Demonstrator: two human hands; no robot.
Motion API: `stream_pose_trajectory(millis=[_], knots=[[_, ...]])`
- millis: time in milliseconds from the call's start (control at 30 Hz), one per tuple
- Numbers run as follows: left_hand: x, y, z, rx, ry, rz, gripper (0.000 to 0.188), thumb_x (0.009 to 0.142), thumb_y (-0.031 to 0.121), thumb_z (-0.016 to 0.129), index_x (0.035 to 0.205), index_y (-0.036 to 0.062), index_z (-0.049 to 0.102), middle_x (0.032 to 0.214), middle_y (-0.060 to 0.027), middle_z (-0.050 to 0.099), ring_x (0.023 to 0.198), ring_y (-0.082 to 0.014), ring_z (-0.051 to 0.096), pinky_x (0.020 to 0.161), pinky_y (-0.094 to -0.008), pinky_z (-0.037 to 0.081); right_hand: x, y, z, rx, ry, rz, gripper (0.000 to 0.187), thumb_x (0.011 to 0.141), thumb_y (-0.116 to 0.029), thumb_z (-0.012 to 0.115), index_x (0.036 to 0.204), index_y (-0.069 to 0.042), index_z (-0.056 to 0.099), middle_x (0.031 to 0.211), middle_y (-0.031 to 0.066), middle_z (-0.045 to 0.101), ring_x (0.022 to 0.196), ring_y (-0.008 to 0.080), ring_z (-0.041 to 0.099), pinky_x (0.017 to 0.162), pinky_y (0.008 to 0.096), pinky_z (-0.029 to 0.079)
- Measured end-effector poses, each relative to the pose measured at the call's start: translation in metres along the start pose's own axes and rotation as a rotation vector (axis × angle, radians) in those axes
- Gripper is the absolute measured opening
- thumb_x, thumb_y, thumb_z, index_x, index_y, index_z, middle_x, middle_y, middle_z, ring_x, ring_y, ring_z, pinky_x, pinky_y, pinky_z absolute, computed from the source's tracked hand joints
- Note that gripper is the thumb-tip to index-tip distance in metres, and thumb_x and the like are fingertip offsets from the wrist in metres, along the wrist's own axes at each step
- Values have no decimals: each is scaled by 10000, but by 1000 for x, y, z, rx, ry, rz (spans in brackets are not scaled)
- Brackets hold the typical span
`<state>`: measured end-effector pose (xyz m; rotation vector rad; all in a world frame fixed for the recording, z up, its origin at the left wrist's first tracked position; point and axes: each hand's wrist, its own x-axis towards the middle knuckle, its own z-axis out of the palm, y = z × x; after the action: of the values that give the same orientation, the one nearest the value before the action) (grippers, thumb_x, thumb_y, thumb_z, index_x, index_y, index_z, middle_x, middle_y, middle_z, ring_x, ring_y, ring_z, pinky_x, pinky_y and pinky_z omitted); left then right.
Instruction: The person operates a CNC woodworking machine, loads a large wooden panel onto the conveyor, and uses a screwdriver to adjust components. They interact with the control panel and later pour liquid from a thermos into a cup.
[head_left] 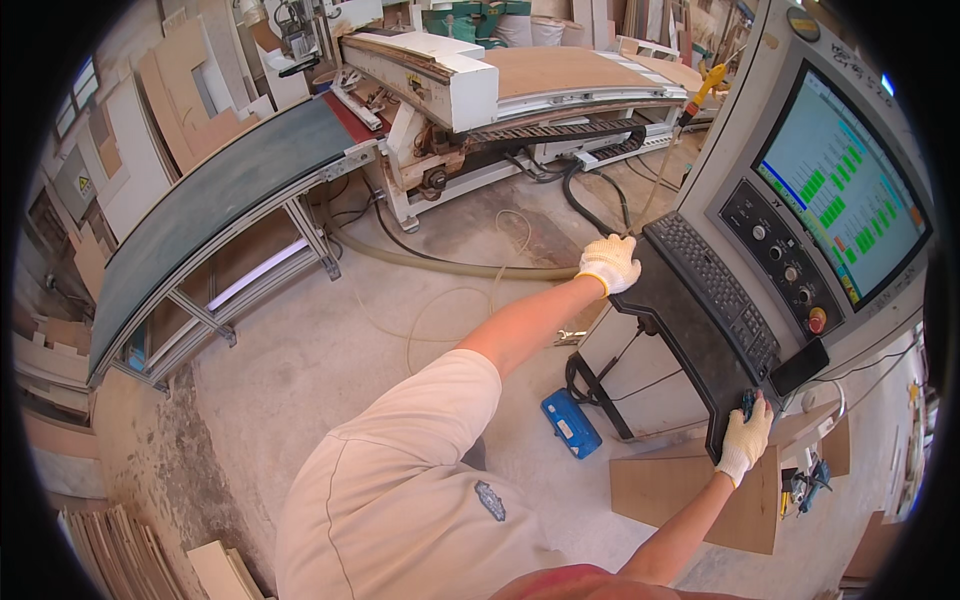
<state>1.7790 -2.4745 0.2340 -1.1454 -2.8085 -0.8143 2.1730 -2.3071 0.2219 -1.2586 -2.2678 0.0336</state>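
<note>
My left hand [610, 265], in a white knitted work glove, is closed at the far left corner of a black console shelf [665, 318], its fingers curled over the edge. Beside it begins a black keyboard [712, 285] that runs along the shelf. At the shelf's near right end, my right hand [746, 437], gloved the same way, lies over a small dark computer mouse [749, 402]. A lit screen [845, 185] with rows of green blocks rises behind the keyboard. Below it sits a control panel [780, 255] with knobs and a red stop button [818, 319].
A black phone-like slab [800, 367] leans beside the keyboard. A blue case [571, 424] lies on the floor below the shelf, near a wooden box [690, 495]. A large machine [470, 85] with a dark conveyor belt [215, 225] stands across the floor, where hoses [440, 265] run.
</note>
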Motion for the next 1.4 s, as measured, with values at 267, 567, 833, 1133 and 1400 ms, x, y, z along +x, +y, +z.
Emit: stream_pose_trajectory(millis=[267,567,833,1133,1400], knots=[[0,-1,1,1,13,14,464,957,422,572,1290,102,606,1258,-234,649,1143,-411,669,964,-528,547,1,-1,-1,-19,-20,7,531,856,-176,681,1384,-157,629,1460,152,563,1283,373,592,1034,461,505],[0,-1,1,-5,28,11,462,952,423,578,1284,105,609,1251,-231,654,1131,-415,672,957,-530,548,0,2,0,-19,-16,1,509,861,-185,682,1367,-142,642,1472,148,558,1299,369,583,1046,456,497],[-2,1,-6,2,16,-8,453,925,402,580,1261,107,649,1255,-234,682,1166,-415,665,986,-520,540,-4,-6,-8,60,-10,-15,496,852,-206,679,1344,-140,682,1478,163,566,1320,372,572,1086,449,479],[9,5,1,83,-39,-2,542,957,482,550,1392,163,589,1340,-225,645,1219,-414,640,1039,-512,501,-16,-10,-13,11,65,-5,435,806,-211,733,1239,-181,729,1400,113,620,1188,347,626,993,471,522],[11,3,5,91,-50,-30,557,963,493,541,1419,175,579,1356,-216,644,1238,-407,632,1050,-500,496,-16,-7,-9,35,82,-34,418,803,-206,725,1220,-180,738,1375,118,630,1207,342,614,997,480,516]])
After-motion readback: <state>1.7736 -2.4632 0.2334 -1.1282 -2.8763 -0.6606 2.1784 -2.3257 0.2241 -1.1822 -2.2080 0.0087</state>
